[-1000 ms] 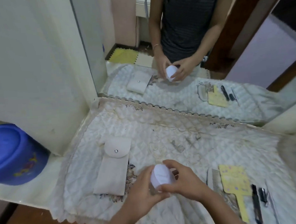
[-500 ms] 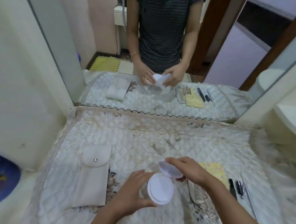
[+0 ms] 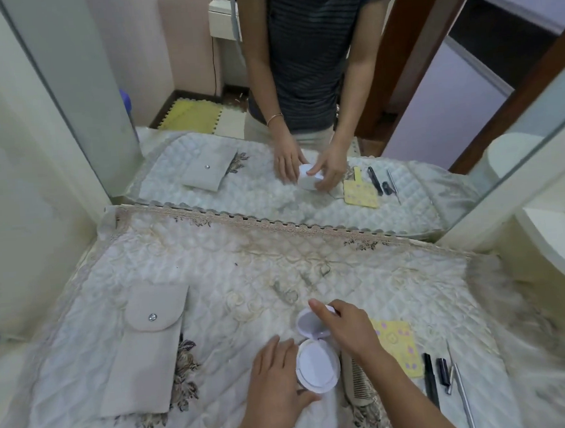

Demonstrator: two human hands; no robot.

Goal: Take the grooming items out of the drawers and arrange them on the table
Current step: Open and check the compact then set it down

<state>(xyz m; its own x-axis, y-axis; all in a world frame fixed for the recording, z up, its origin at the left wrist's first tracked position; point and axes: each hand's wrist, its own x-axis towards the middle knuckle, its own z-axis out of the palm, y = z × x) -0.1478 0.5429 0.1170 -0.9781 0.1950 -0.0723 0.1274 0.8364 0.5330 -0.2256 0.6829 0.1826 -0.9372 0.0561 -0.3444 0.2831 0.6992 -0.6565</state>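
Compact (image 3: pixel 317 367) sits lower than 0.5 s ago, down at the quilted cover (image 3: pixel 244 260) of the worktop, w/ its lid swung further back. Both hands have come down w/ it.

Left grip (image 3: pixel 276 381) holds the base: fingers run up its left side, thumb hooks under the near edge. Right grip (image 3: pixel 349 329) pinches the lid, index tip over the top rim, other fingers curled behind. Neither is slack. Can't tell if the base rests fully on the cloth or hangs just off it.

Position: compact is between the pouch (image 3: pixel 147 350) to the left & the comb (image 3: pixel 356 380) just beside it on the right. Yellow card (image 3: pixel 397 343), black stick (image 3: pixel 429 377), small black tube (image 3: pixel 443 371) & metal pick (image 3: pixel 460 388) lie further right, roughly in a row. Mirror (image 3: pixel 176 54) at the back doubles everything, so ignore the copies.

Step in hand, my read: you look inside, then place it. To do it well:
- Close the lid w/ the right grip while the left steadies the base, so the hinge doesn't flop.
- Set it flat in the gap left of the comb, clear of the teeth.
- Quilt looks soft & lumpy, so seat the base lightly before letting go.
- Match the spacing of the row at right.
- Release the left grip last.
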